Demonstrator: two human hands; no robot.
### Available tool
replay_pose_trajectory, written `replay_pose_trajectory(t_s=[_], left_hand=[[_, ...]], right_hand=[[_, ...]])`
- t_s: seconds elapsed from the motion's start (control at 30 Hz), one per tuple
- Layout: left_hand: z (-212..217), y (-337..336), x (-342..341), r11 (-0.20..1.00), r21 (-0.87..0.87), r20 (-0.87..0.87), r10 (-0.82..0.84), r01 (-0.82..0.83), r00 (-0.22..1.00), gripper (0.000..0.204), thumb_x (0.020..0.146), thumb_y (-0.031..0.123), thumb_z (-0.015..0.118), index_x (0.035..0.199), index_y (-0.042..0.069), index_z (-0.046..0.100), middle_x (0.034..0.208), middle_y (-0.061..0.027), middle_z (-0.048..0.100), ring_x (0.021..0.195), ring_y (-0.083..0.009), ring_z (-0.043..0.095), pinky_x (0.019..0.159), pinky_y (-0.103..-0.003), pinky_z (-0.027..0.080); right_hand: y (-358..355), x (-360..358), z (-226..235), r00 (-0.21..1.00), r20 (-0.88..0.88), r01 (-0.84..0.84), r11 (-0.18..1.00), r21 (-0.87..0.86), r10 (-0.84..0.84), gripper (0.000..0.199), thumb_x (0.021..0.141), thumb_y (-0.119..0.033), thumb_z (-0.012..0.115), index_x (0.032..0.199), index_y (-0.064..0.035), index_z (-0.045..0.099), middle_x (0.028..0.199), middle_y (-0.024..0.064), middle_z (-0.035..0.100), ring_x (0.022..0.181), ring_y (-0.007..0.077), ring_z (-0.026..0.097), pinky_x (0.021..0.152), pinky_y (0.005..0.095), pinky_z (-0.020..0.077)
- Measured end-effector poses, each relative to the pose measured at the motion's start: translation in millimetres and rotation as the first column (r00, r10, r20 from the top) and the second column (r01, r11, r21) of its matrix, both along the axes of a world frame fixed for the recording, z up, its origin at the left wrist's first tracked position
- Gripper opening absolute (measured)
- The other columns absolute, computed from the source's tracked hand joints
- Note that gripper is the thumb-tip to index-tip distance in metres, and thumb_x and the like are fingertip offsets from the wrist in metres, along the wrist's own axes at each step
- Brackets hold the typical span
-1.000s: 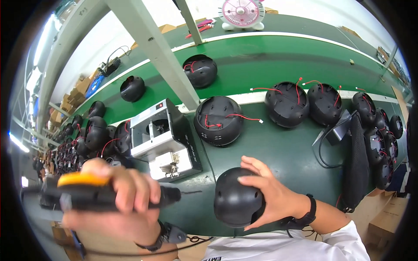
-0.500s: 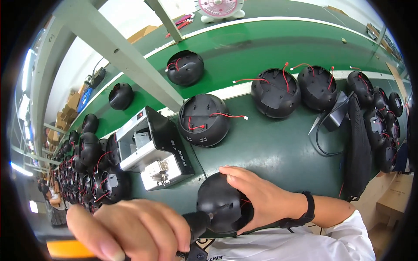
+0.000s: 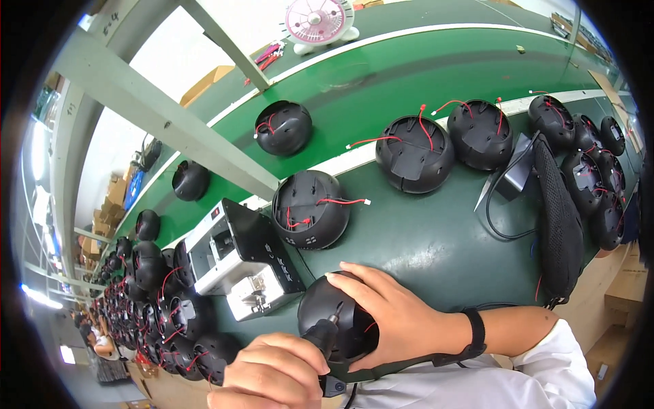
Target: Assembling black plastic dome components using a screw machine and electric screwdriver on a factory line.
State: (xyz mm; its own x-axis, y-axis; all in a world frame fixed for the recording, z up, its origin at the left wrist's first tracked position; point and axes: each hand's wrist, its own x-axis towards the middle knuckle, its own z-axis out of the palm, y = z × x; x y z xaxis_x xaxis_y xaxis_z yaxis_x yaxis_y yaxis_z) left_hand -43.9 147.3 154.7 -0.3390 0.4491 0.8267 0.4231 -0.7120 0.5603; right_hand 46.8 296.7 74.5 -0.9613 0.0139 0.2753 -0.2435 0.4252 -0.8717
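Note:
My right hand (image 3: 402, 317), with a black band at its wrist, is wrapped round the side of a round black plastic shell (image 3: 320, 300) at the table's front edge. A bit of red wire shows by its palm. My left hand (image 3: 276, 368) grips a black power screwdriver (image 3: 322, 335), whose metal bit points up and away over the shell. Whether the tip touches the shell I cannot tell. Just beyond stands a silver-and-black screw feeder (image 3: 255, 293). Behind it sits another black shell (image 3: 312, 208), open side up, with red wires.
More wired shells (image 3: 414, 153) stand along the table's far edge, others crowd the right and left. Shells also lie on the green conveyor belt (image 3: 381, 75). A black mesh pouch (image 3: 558, 225) and a cable are at right. A grey frame post (image 3: 163, 119) slants across; a pink-white fan (image 3: 317, 24) stands behind.
My left hand has swung right and the screwdriver now points more steeply up. The bit has moved from beside a hole to higher over the shell. The whole view has tilted slightly.

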Motion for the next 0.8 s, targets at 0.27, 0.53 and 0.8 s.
replay_pose_trajectory(t_s=[0.27,0.53,0.8], left_hand=[[-7.9,8.9,-14.2,0.996,0.033,0.07,-0.082,0.08,0.994,0.044,0.088,0.037,0.069,0.106,0.003,0.05,0.068,-0.0049,0.057,0.055,-0.0186,0.058,0.058,-0.038,0.051],[-4.8,11.1,-37.1,0.965,-0.065,0.004,-0.254,0.254,0.967,0.045,0.086,0.044,0.067,0.099,0.002,0.054,0.067,-0.0052,0.062,0.052,-0.0198,0.06,0.055,-0.04,0.055],[62.6,-44.6,-33.8,0.981,-0.112,0.359,0.189,-0.159,0.914,0.07,0.089,0.074,0.056,0.112,0.008,0.05,0.057,0.0014,0.05,0.043,-0.0128,0.048,0.042,-0.032,0.044]], right_hand=[[4.1,0.5,1.3,1.0,0.013,0.012,1.0,-0.011,-0.012,0.124,0.056,-0.033,0.096,0.155,-0.0058,0.028,0.15,0.0296,0.032,0.134,0.049,0.042,0.111,0.0505,0.0399],[2.1,-0.3,4.7,0.998,0.047,0.039,0.999,-0.009,-0.039,0.121,0.056,-0.041,0.095,0.152,-0.0038,0.031,0.148,0.0294,0.038,0.132,0.0464,0.047,0.108,0.0482,0.0442],[7.7,2.7,36.2,0.917,0.344,-0.187,0.979,-0.076,0.202,0.114,0.067,-0.052,0.088,0.152,-0.0021,0.03,0.146,0.0279,0.04,0.13,0.0434,0.049,0.104,0.0454,0.0465]])
